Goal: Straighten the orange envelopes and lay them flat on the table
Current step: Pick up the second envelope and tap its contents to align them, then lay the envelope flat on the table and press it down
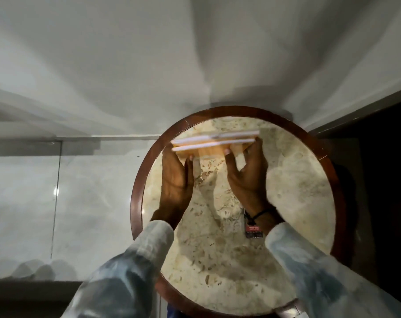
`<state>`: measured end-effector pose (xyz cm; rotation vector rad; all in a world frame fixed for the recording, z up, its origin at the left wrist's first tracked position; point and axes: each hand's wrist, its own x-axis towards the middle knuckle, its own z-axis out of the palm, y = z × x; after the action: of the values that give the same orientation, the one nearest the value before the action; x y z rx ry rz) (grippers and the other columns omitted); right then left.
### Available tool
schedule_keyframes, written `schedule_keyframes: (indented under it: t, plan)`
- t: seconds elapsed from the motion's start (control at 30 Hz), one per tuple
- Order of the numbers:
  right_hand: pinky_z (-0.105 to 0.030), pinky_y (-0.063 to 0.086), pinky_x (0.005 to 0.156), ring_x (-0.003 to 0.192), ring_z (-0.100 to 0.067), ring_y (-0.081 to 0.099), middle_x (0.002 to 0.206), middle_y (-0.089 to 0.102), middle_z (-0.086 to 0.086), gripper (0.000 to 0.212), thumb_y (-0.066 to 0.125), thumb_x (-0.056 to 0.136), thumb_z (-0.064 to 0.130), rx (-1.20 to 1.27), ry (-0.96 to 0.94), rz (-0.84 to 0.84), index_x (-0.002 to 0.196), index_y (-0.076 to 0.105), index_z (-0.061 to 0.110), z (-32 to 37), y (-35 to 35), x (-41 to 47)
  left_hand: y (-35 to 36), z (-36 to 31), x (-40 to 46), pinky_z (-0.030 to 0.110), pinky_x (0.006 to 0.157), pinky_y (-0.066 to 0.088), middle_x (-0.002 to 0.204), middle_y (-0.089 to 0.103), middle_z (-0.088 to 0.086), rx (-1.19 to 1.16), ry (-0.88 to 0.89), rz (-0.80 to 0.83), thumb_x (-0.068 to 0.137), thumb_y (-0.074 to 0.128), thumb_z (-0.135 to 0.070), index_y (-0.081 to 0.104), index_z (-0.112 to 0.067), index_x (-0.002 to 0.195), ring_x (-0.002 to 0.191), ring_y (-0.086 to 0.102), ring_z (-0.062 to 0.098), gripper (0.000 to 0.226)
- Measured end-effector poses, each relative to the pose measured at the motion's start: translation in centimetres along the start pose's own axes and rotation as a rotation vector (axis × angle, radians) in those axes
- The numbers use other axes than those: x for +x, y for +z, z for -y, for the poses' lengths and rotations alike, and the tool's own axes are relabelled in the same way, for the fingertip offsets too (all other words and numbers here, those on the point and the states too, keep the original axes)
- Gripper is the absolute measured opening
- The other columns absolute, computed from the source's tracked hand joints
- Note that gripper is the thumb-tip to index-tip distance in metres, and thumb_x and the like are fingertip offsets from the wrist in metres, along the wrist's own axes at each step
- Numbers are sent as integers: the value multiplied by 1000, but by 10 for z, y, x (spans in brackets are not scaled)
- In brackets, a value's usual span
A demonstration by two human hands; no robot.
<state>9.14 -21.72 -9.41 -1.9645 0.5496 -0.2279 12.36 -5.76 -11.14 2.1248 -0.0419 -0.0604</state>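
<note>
A stack of orange envelopes [214,143] stands on edge above the far part of the round marble table [298,180], its pale long edges turned up toward me. My left hand [175,180] grips the stack's left end. At the right end my right hand [247,175] holds it, thumb on the near face. The lower edge of the stack is hidden by my fingers, so I cannot tell whether it touches the tabletop.
The table has a dark wooden rim [135,203]. A small dark box with a red label [253,230] lies on the marble just under my right wrist. A white wall rises behind, a pale tiled floor spreads left, and a dark area lies to the right.
</note>
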Motion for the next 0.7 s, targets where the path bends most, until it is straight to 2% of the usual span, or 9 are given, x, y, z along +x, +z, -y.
schedule_keyframes:
  t: [0.07, 0.13, 0.2, 0.27, 0.33, 0.4, 0.47, 0.57, 0.7]
  plan:
    - [-49, 55, 105, 120, -31, 67, 126, 68, -21, 43, 68, 97, 9, -49, 55, 30, 133, 54, -9, -6, 5, -11, 3, 5, -7, 44, 103, 55, 123, 61, 3, 15, -45, 56, 107, 51, -23, 40, -28, 125, 114, 63, 18, 22]
    - [-49, 57, 97, 110, -26, 70, 120, 73, -16, 37, 71, 96, 14, -93, 43, -19, 127, 59, -3, -9, 6, -11, 3, 5, -3, 36, 95, 55, 115, 60, -16, -4, -45, 56, 107, 54, -24, 40, -32, 125, 106, 62, 1, 24]
    - [-47, 61, 91, 107, -27, 73, 120, 76, -11, 39, 73, 94, 23, -133, 28, -64, 127, 63, 4, -7, 4, -2, 2, 5, 6, 32, 90, 54, 115, 59, -23, -16, -53, 46, 105, 58, -23, 45, -21, 131, 104, 61, -1, 29]
    - [-45, 62, 88, 106, -29, 75, 119, 78, -9, 41, 75, 91, 30, -169, 85, -50, 125, 68, 9, -7, 2, 7, 2, 5, 13, 41, 92, 56, 131, 62, 4, 47, -37, 25, 101, 63, -14, 49, -6, 143, 113, 63, 22, 44]
    - [-46, 62, 83, 96, -30, 74, 106, 80, -9, 30, 77, 87, 31, -201, 184, 5, 108, 74, 11, -7, 5, 17, 4, 5, 20, 49, 94, 58, 136, 60, 21, 91, -116, 40, 97, 67, -8, 53, -2, 143, 114, 63, 36, 49]
    - [-40, 59, 75, 83, -30, 72, 92, 80, -9, 20, 78, 83, 30, -235, 282, 59, 89, 76, 11, -9, 11, 28, 9, 7, 28, 53, 96, 58, 135, 62, 23, 109, -248, 81, 94, 70, -9, 61, 0, 136, 114, 65, 40, 44]
    - [-31, 49, 68, 74, -26, 68, 84, 80, -7, 18, 79, 81, 29, -258, 346, 82, 78, 75, 11, -14, 18, 37, 14, 11, 35, 52, 92, 58, 120, 68, 28, 144, -356, 122, 91, 71, -10, 70, 5, 113, 106, 67, 44, 27]
    - [-33, 49, 61, 69, -30, 67, 80, 79, -13, 34, 83, 79, 31, -320, 387, 90, 65, 67, 5, -25, 25, 46, 20, 20, 39, 43, 71, 55, 89, 71, 32, 227, -374, 156, 89, 71, -11, 62, 10, 77, 87, 67, 47, 25]
    - [-41, 53, 58, 67, -38, 67, 77, 73, -28, 49, 84, 75, 34, -392, 346, 100, 67, 65, -10, -34, 28, 51, 25, 26, 38, 50, 83, 59, 98, 71, 31, 311, -369, 166, 91, 70, -19, 63, 5, 81, 96, 66, 49, 28]
